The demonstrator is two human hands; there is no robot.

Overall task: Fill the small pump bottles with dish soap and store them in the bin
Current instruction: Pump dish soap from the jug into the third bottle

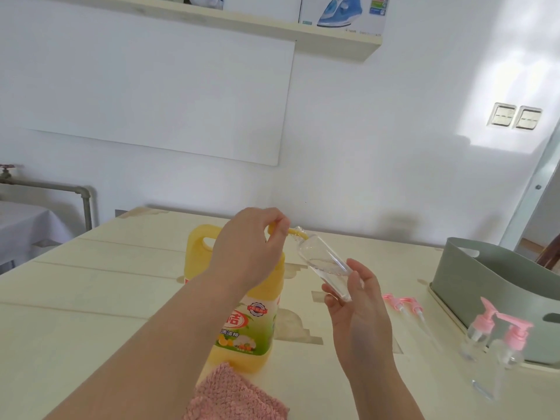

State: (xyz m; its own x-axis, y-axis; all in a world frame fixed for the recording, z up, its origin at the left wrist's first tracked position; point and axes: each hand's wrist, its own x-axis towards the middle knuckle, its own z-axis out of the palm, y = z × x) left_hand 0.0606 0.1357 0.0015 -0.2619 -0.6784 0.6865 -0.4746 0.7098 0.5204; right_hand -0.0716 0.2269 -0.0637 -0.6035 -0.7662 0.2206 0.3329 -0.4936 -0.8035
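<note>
Clear plastic catches the light where the right hand grips a small bottle by its base, fingers wrapped round it, tilted with the open neck up and to the left. A little liquid lies in the lower part of it. The left hand is closed in a pinch on a yellow funnel, whose spout meets the neck of the bottle; how far it sits inside I cannot tell.

Behind the left forearm stands the yellow soap jug, upright on the pale wooden table. A pink cloth lies in front of the jug at the near edge.

To the right, two loose pink pumps lie on the table with their tubes pointing toward the camera. Further right, two capped bottles with pink pump heads stand close together, just in front of the grey-green bin. One more clear bottle without a pump appears to sit nearer the table edge, though it is blurred.
</note>
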